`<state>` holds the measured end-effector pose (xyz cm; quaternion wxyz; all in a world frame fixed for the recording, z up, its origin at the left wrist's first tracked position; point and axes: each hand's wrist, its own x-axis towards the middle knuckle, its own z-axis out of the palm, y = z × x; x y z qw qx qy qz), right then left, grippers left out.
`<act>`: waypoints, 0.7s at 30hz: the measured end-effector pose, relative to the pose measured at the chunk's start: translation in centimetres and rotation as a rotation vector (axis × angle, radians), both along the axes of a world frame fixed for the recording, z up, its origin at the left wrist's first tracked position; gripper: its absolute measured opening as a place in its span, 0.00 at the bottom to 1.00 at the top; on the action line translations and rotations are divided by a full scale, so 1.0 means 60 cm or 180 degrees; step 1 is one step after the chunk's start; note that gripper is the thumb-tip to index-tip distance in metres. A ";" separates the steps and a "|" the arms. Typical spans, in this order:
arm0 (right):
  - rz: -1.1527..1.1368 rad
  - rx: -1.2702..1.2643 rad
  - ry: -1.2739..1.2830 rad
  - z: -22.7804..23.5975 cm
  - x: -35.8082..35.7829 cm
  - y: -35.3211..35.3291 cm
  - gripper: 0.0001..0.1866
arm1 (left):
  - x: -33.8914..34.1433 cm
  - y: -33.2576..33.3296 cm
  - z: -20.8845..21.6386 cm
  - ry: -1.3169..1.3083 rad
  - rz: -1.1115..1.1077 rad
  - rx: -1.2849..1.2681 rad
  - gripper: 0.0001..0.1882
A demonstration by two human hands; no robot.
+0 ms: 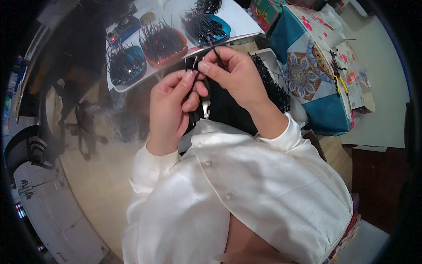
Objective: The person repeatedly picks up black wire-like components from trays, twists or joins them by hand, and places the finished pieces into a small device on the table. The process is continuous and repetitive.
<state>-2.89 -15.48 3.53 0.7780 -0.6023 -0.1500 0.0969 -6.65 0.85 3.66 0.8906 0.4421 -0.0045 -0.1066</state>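
My left hand [169, 105] and my right hand [233, 75] meet close together above my lap, both pinching thin black strips [196, 72] with pale tips. The left fingers clamp a small bundle of them upright; the right thumb and forefinger hold one strip [217, 55] that sticks up toward the table. Under my hands lies a dark pile of the same black pieces [268, 83] in a white tray. Both sleeves are white.
On the white table [239, 20] ahead stand a blue bowl [127, 64], an orange bowl [165, 44] and another blue bowl [206, 26], each full of black strips. A patterned teal cushion [316, 75] lies right. A dark chair base [85, 127] stands left.
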 end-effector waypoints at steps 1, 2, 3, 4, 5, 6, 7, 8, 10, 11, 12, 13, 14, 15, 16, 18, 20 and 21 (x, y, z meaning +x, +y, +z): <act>0.0104 0.0088 0.0114 0.002 -0.005 -0.003 0.08 | -0.010 -0.001 0.003 -0.0109 0.0016 0.0050 0.11; 0.0205 0.0171 0.0236 0.005 -0.008 -0.006 0.09 | -0.019 0.000 0.006 -0.0126 0.0050 0.0166 0.12; 0.0356 0.0483 0.0534 0.007 -0.010 -0.006 0.10 | -0.029 0.002 0.010 -0.0187 0.0015 0.0211 0.12; 0.0391 0.0476 0.0507 0.010 -0.012 -0.006 0.10 | -0.037 0.003 0.013 -0.0212 -0.0011 0.0272 0.13; 0.0428 0.0470 0.0489 0.013 -0.013 -0.006 0.10 | -0.043 0.005 0.015 -0.0262 -0.0067 0.0318 0.14; 0.0410 0.0406 0.0558 0.014 -0.014 -0.006 0.10 | -0.048 0.004 0.016 -0.0317 -0.0138 0.0259 0.14; 0.0500 0.0387 0.0410 0.017 -0.015 -0.007 0.10 | -0.052 0.004 0.017 -0.0369 -0.0209 0.0202 0.14; 0.0573 0.0368 0.0281 0.018 -0.017 -0.006 0.09 | -0.054 0.005 0.017 -0.0453 -0.0278 0.0118 0.14; 0.0649 0.0276 0.0086 0.018 -0.021 -0.004 0.09 | -0.058 0.005 0.016 -0.0408 -0.0359 0.0182 0.15; 0.0783 0.0461 -0.0047 0.019 -0.023 -0.005 0.08 | -0.059 0.005 0.015 -0.0393 -0.0377 0.0177 0.16; 0.0763 0.0451 -0.0048 0.019 -0.025 -0.003 0.08 | -0.060 0.005 0.014 -0.0378 -0.0393 0.0173 0.16; 0.0770 0.0483 -0.0095 0.019 -0.027 -0.003 0.08 | -0.060 0.007 0.014 -0.0381 -0.0583 0.0036 0.16; 0.0780 0.0507 -0.0111 0.019 -0.028 -0.002 0.08 | -0.061 0.007 0.014 -0.0368 -0.0623 -0.0003 0.16; 0.0825 0.0539 -0.0111 0.019 -0.029 -0.003 0.08 | -0.061 0.008 0.013 -0.0369 -0.0653 -0.0048 0.16; 0.0873 0.0564 -0.0081 0.020 -0.029 -0.004 0.08 | -0.062 0.007 0.013 -0.0369 -0.0685 -0.0093 0.15; 0.0882 0.0565 -0.0030 0.020 -0.028 -0.006 0.07 | -0.061 0.004 0.010 -0.0383 -0.0549 0.0034 0.15; 0.0805 0.0521 0.0014 0.020 -0.027 -0.008 0.07 | -0.059 0.000 0.008 -0.0444 -0.0434 0.0146 0.14; 0.0763 0.0463 -0.0012 0.020 -0.027 -0.008 0.07 | -0.058 -0.001 0.006 -0.0499 -0.0385 0.0196 0.13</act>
